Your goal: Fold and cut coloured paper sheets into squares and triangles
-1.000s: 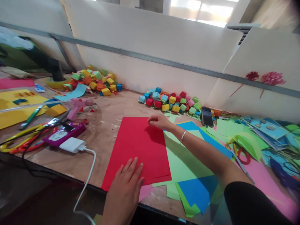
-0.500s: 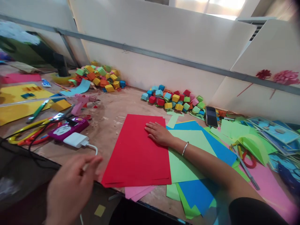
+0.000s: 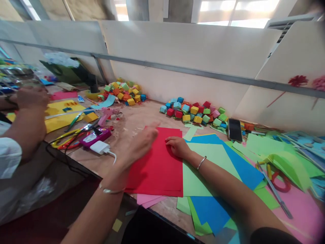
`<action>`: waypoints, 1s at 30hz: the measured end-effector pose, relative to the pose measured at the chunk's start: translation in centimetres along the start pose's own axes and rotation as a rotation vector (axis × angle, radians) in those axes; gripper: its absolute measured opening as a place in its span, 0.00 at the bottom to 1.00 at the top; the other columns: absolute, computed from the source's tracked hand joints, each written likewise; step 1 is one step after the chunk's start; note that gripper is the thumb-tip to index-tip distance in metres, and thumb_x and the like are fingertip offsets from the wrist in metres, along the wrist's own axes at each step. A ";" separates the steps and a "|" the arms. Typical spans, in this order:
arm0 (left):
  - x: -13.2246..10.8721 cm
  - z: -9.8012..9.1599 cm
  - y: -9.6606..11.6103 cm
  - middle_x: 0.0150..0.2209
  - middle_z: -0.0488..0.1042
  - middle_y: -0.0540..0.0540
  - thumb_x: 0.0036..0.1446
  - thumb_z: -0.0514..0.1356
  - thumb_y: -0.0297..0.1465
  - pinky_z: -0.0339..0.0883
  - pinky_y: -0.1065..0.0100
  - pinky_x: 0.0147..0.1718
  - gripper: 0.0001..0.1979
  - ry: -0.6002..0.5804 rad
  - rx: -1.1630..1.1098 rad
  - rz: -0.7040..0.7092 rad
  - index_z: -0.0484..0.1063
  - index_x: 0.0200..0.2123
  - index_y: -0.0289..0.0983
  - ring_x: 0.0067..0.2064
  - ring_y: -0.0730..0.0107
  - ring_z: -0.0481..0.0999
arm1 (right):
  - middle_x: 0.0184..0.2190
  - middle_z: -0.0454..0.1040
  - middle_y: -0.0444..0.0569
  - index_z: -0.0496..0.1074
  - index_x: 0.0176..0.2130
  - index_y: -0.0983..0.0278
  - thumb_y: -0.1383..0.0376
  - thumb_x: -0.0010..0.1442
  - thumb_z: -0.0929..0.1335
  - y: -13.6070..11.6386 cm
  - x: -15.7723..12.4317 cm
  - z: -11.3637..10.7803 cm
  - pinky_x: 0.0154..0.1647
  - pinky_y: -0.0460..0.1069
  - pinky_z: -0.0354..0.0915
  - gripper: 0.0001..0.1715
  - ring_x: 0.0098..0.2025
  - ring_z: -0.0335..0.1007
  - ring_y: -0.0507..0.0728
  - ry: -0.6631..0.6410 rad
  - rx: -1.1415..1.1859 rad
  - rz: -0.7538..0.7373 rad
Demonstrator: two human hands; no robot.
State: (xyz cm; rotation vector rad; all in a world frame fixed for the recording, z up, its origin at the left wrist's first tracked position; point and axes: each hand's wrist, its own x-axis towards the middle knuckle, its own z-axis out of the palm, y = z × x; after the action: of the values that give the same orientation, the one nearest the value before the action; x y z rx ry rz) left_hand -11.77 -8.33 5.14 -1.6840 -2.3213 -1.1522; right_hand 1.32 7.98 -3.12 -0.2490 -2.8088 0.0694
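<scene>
Red paper sheets (image 3: 162,173) lie stacked in front of me near the table edge. My right hand (image 3: 177,147) rests on their right side, fingers a little bent with the tips on the paper and holding nothing I can see. Above the upper left part of the stack is my left hand (image 3: 142,144), blurred by motion; its fingers are too smeared to read. Pink paper (image 3: 149,200) sticks out from under the front of the red stack. Beneath my right forearm, a light green sheet (image 3: 207,162) overlaps blue paper (image 3: 243,166).
Two piles of paper cubes (image 3: 127,93) (image 3: 194,112) sit along the back panel. A phone (image 3: 235,129), scissors (image 3: 279,181) and a cutter (image 3: 276,193) are on the right. On the left are a purple power strip (image 3: 98,137), a glue gun (image 3: 108,115) and another person's hand (image 3: 31,96).
My left hand has moved up and right, from off the table edge to above the red stack. My right hand's fingers have bent from lying flat. The view has swung left, bringing another person in.
</scene>
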 end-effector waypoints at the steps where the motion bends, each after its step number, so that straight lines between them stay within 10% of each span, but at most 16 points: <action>1: 0.0 1.5 -0.5 0.51 0.80 0.43 0.62 0.43 0.55 0.69 0.65 0.50 0.34 -0.094 0.034 0.031 0.76 0.50 0.39 0.53 0.64 0.77 | 0.51 0.76 0.59 0.77 0.42 0.69 0.76 0.63 0.64 0.0 0.0 0.0 0.52 0.48 0.65 0.14 0.52 0.73 0.56 0.000 -0.013 0.028; 4: 0.3 3.6 -3.4 0.57 0.76 0.39 0.59 0.49 0.55 0.62 0.55 0.59 0.32 -0.262 0.181 0.026 0.75 0.53 0.40 0.61 0.55 0.71 | 0.46 0.77 0.64 0.76 0.41 0.73 0.76 0.64 0.63 -0.4 0.2 0.0 0.49 0.51 0.66 0.12 0.49 0.73 0.61 -0.023 -0.044 0.074; 8: 1.4 2.8 -6.7 0.69 0.50 0.18 0.67 0.39 0.43 0.34 0.29 0.62 0.37 -0.165 0.397 -0.068 0.53 0.66 0.19 0.72 0.33 0.41 | 0.40 0.77 0.61 0.75 0.41 0.74 0.76 0.64 0.63 -0.8 0.4 -0.4 0.44 0.50 0.66 0.12 0.44 0.73 0.60 -0.087 -0.060 0.055; 13: 2.8 5.3 -7.4 0.70 0.58 0.39 0.65 0.46 0.47 0.45 0.50 0.67 0.32 -0.347 0.457 0.075 0.59 0.67 0.39 0.71 0.54 0.52 | 0.42 0.76 0.62 0.74 0.44 0.74 0.74 0.66 0.62 -1.0 0.5 -1.0 0.47 0.50 0.65 0.13 0.46 0.72 0.59 -0.127 -0.092 0.047; 17: 4.6 6.8 -8.0 0.68 0.56 0.23 0.68 0.39 0.44 0.42 0.36 0.64 0.35 -0.333 0.521 -0.011 0.57 0.67 0.25 0.71 0.40 0.51 | 0.42 0.76 0.62 0.75 0.43 0.74 0.75 0.65 0.62 -1.1 0.5 -1.1 0.44 0.50 0.65 0.13 0.46 0.72 0.59 -0.148 -0.108 0.044; 22: 5.9 6.8 -8.9 0.70 0.58 0.41 0.66 0.46 0.47 0.48 0.50 0.65 0.30 -0.457 0.509 0.075 0.60 0.67 0.44 0.71 0.55 0.53 | 0.43 0.76 0.62 0.74 0.46 0.73 0.74 0.67 0.60 -1.2 0.6 -1.1 0.45 0.50 0.65 0.14 0.47 0.71 0.59 -0.141 -0.108 0.039; 26: 5.1 6.5 -9.6 0.71 0.51 0.31 0.67 0.43 0.43 0.40 0.37 0.64 0.32 -0.396 0.565 0.002 0.56 0.68 0.34 0.72 0.44 0.46 | 0.42 0.75 0.61 0.74 0.44 0.74 0.74 0.67 0.61 -1.1 0.6 -1.1 0.42 0.51 0.66 0.14 0.45 0.71 0.61 -0.135 -0.102 0.028; 30: 4.4 6.3 -9.6 0.71 0.54 0.38 0.65 0.46 0.46 0.46 0.48 0.66 0.31 -0.442 0.534 0.062 0.59 0.67 0.40 0.72 0.52 0.49 | 0.43 0.75 0.61 0.74 0.45 0.73 0.73 0.68 0.60 -1.0 0.7 -1.0 0.44 0.52 0.67 0.15 0.46 0.70 0.60 -0.129 -0.089 0.013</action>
State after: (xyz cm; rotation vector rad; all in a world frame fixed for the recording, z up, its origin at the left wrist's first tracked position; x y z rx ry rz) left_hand -19.25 -2.40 -2.52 -1.8947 -2.4648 -0.1090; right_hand 0.81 7.09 -1.92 -0.2927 -2.9428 -0.0379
